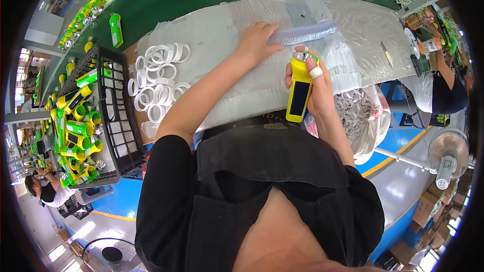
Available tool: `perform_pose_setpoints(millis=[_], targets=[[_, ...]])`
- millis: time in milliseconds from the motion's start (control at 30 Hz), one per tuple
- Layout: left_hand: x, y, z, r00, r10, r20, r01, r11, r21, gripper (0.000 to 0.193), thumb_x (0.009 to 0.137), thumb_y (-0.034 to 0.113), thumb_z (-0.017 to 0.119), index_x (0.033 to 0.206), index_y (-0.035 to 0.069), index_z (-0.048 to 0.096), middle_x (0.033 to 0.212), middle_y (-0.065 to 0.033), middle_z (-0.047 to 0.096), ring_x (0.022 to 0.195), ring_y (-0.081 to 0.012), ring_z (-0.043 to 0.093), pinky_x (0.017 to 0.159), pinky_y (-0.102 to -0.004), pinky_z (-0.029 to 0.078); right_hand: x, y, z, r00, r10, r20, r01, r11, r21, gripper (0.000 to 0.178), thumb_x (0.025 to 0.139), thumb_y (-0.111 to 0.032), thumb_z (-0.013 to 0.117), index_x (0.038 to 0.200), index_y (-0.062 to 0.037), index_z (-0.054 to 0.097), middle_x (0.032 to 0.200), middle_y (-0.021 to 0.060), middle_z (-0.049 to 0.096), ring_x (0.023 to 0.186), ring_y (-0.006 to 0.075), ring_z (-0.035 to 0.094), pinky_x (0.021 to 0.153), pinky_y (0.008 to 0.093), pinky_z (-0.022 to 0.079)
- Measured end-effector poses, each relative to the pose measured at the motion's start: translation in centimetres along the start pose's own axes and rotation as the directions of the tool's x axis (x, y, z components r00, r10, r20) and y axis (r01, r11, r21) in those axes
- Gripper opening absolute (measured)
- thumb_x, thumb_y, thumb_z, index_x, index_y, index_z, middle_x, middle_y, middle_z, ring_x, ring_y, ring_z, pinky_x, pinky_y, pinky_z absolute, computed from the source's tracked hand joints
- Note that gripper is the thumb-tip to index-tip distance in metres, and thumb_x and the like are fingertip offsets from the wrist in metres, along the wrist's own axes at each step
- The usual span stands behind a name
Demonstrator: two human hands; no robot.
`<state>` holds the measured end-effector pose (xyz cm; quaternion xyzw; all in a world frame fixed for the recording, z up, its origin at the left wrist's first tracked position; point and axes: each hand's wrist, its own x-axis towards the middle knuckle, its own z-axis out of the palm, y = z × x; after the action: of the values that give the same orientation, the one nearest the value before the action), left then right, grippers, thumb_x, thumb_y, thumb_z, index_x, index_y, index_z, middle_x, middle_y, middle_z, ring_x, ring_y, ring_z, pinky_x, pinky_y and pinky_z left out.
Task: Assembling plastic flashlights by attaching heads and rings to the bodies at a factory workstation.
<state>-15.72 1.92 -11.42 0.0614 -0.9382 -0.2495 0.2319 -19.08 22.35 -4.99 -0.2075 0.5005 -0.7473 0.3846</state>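
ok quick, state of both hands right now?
Left hand: at the left end of the clear disc stack; whether it grips any can't be told.
Right hand: closed around a yellow flashlight, lens end up.

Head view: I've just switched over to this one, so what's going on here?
A person has a yellow flashlight in their right hand, its lamp end pointing away from their body. Their left hand is at the left end of a row of clear discs on the plastic-covered table; whether it grips one is hard to tell. Loose white rings lie to the left, beside a black crate of green and yellow flashlight bodies.
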Motion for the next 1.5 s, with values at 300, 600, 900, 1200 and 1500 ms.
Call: perform_pose_setpoints(millis=[300, 600, 900, 1200, 1500], targets=[[-4.9, 5.9, -8.9, 0.976, 0.196, -0.090, -0.214, 0.939, -0.269, 0.036, 0.097, 0.020, 0.052, 0.129, 0.006, 0.058, 0.123, -0.0134, 0.051, 0.108, -0.0264, 0.052, 0.090, -0.0350, 0.044, 0.9, 0.0, 2.9, 0.972, 0.037, 0.231, -0.038, 0.999, -0.002, 0.040, 0.096, -0.030, 0.058, 0.124, -0.0020, 0.050, 0.088, 0.0099, 0.061, 0.072, 0.0163, 0.060, 0.064, 0.0294, 0.048], [-9.9, 6.0, -10.3, 0.967, 0.038, -0.252, -0.137, 0.910, -0.391, 0.034, 0.097, 0.020, 0.040, 0.114, 0.003, 0.063, 0.116, -0.0149, 0.056, 0.107, -0.0288, 0.052, 0.092, -0.0378, 0.043, 1.4, 1.9, 6.8, 0.865, 0.174, 0.471, -0.136, 0.984, -0.113, 0.040, 0.097, -0.030, 0.057, 0.126, -0.0033, 0.047, 0.096, 0.0093, 0.059, 0.076, 0.0166, 0.060, 0.068, 0.0296, 0.050], [-12.0, 4.2, -15.1, 0.933, -0.032, -0.358, 0.017, 0.999, -0.045, 0.052, 0.083, 0.026, 0.069, 0.129, 0.009, 0.055, 0.132, -0.0134, 0.054, 0.124, -0.0332, 0.047, 0.102, -0.0431, 0.037, 5.6, 2.8, 9.3, 0.834, -0.131, 0.536, 0.128, 0.991, 0.042, 0.035, 0.099, -0.027, 0.051, 0.126, -0.0052, 0.047, 0.086, 0.0104, 0.060, 0.072, 0.0171, 0.059, 0.066, 0.0303, 0.048], [-14.7, 0.5, -18.4, 0.989, -0.122, 0.088, 0.100, 0.970, 0.222, 0.059, 0.075, 0.019, 0.076, 0.130, 0.014, 0.057, 0.118, -0.0114, 0.059, 0.111, -0.0301, 0.053, 0.092, -0.0407, 0.043, 9.2, 4.5, 9.5, 0.815, -0.256, 0.521, 0.282, 0.959, 0.030, 0.032, 0.096, -0.020, 0.056, 0.123, -0.0037, 0.048, 0.084, 0.0095, 0.060, 0.070, 0.0147, 0.057, 0.065, 0.0282, 0.048], [-7.7, 3.6, -17.4, 0.944, -0.062, -0.325, -0.044, 0.951, -0.307, 0.027, 0.074, 0.016, 0.082, 0.098, 0.010, 0.072, 0.116, -0.0087, 0.059, 0.098, -0.0204, 0.061, 0.080, -0.0322, 0.052, 7.9, 4.7, 10.1, 0.837, -0.210, 0.506, 0.238, 0.971, 0.009, 0.034, 0.095, -0.016, 0.057, 0.125, -0.0038, 0.046, 0.093, 0.0077, 0.060, 0.076, 0.0143, 0.059, 0.067, 0.0289, 0.050]])
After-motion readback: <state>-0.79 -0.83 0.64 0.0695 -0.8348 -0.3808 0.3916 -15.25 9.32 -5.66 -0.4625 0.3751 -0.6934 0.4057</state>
